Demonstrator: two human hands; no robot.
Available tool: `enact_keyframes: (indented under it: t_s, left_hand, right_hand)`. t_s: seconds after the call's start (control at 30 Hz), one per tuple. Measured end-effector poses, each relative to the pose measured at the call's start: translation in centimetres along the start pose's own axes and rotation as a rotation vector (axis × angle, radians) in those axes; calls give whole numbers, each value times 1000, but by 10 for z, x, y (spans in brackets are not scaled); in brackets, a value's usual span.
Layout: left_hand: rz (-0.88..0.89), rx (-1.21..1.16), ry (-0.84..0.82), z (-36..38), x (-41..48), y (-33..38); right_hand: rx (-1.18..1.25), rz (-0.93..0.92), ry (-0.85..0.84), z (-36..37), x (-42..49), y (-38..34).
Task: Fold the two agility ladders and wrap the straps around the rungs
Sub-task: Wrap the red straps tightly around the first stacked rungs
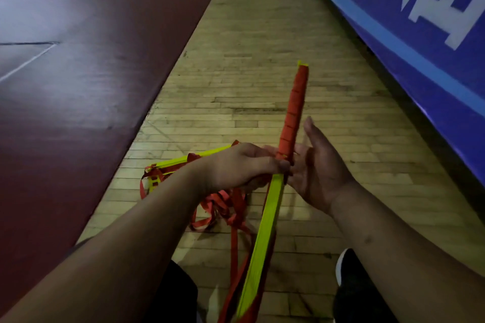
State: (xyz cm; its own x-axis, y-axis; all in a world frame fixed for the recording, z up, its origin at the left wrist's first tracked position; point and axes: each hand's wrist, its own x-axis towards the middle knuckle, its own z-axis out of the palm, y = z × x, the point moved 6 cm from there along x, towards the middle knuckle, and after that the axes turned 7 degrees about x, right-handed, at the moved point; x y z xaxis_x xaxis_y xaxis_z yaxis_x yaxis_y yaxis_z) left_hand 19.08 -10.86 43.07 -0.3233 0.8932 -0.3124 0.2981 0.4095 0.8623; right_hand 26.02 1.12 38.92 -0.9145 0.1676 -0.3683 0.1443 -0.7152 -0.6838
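A bundle of stacked yellow rungs (pixel 265 238) stands slanted in front of me. Its far half (pixel 294 107) is wound in orange strap. My left hand (pixel 241 165) grips the bundle at the edge of the wrapping. My right hand (pixel 319 165) is beside it with straight fingers, the palm toward the bundle. Loose orange strap (pixel 233 249) hangs from the bundle down to the floor. The second ladder (pixel 183 165), yellow rungs with tangled orange straps, lies on the floor behind my left forearm.
I am over a wooden plank floor (pixel 249 47). A dark red mat (pixel 78 60) covers the left side. A blue banner with white letters (pixel 420 8) runs along the right. My black shoe (pixel 354 283) is at the lower right.
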Motion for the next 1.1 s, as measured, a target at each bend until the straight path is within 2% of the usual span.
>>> enact_keyframes:
  t_s: [0.13,0.37,0.6,0.7,0.87,0.93,1.0,1.1]
  left_hand:
    - [75,-9,-94,16,-1,7]
    - [128,52,-176,23,2,6]
    - [18,218,-37,16,10,-7]
    - [-37,282,49,12,15,-14]
    - [-2,433,129,14,20,-16]
    - [39,545,155,15,21,-13]
    - [47,650,161,18,22,-12]
    - [-43,676,139,20,25,-19]
  right_hand:
    - [273,-3,-85,9,-9,-11]
    - [237,-161,-34,0,-8,-22]
    - [293,-219,145,-15,-4,-22]
    - [253,-233,218,-17,-5,-21]
    - [95,-206,286,-23,-4,-18]
    - [56,-253,339,-25,-3,-18]
    - [26,-304,367,-26,-2,-21]
    - [-5,-296,349,-25,1,-22]
